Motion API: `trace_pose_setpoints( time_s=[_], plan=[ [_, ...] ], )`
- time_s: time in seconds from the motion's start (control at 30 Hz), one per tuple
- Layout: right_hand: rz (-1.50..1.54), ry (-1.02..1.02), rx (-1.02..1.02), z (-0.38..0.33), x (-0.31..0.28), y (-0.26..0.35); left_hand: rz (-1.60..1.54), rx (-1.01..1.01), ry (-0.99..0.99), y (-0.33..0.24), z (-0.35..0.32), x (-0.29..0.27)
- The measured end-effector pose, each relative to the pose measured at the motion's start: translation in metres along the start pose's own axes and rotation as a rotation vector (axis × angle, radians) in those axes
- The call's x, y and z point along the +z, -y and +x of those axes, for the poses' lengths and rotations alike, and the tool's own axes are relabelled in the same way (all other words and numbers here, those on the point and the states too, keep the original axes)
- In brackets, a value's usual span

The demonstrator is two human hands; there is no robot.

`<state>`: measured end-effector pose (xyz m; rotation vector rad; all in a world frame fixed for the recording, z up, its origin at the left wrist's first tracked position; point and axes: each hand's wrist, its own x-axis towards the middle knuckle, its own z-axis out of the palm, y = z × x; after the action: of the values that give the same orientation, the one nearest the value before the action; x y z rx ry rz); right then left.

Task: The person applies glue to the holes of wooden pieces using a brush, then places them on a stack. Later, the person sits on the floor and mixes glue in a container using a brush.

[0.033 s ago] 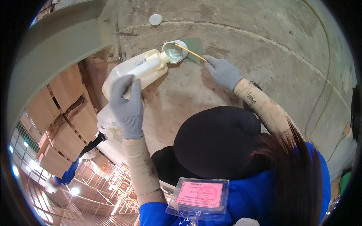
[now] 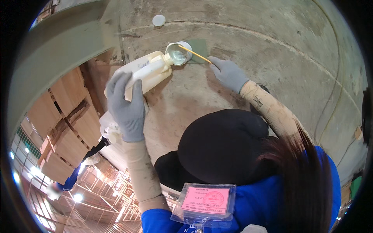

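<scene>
A translucent white plastic jug [image 2: 145,72] lies tilted, its neck reaching into the mouth of a small white tub [image 2: 179,55]. My left hand [image 2: 125,105], in a grey glove, grips the jug's rear end with its fingers spread over the side and its thumb apart. My right hand [image 2: 229,73], also gloved in grey, is closed around one end of a thin yellow stick [image 2: 196,53]. The stick's other end rests at the tub's rim. Inside the tub is a pale, shiny content. A second white plastic container [image 2: 110,126] sits partly hidden beside my left wrist.
A round white lid [image 2: 159,20] lies on the stained concrete floor [image 2: 264,50] beyond the tub. A greenish flat piece [image 2: 198,49] is under the tub. Stacked wooden boards [image 2: 70,93] stand at the left, with a person in blue [image 2: 72,178] past them.
My left hand has shifted slightly left on the jug, and its fingers and thumb are spread wider. The right hand and the stick look almost unmoved.
</scene>
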<state>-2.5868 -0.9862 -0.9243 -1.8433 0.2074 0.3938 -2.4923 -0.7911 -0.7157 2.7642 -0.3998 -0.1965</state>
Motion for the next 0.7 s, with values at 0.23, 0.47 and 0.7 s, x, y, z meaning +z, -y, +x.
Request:
trace_pose_setpoints(
  time_s=[0.23,0.47,0.7],
  plan=[
    [0.014,0.027,-0.001,0.000,-0.005,0.006,0.615,0.360,0.446,0.019,0.043,0.016],
    [0.059,0.057,0.044,-0.006,-0.008,-0.007,0.761,0.372,0.507,0.026,0.050,0.038],
    [0.142,0.040,-0.050,-0.009,0.005,-0.004,0.733,0.368,0.488,0.024,0.047,0.044]
  ],
)
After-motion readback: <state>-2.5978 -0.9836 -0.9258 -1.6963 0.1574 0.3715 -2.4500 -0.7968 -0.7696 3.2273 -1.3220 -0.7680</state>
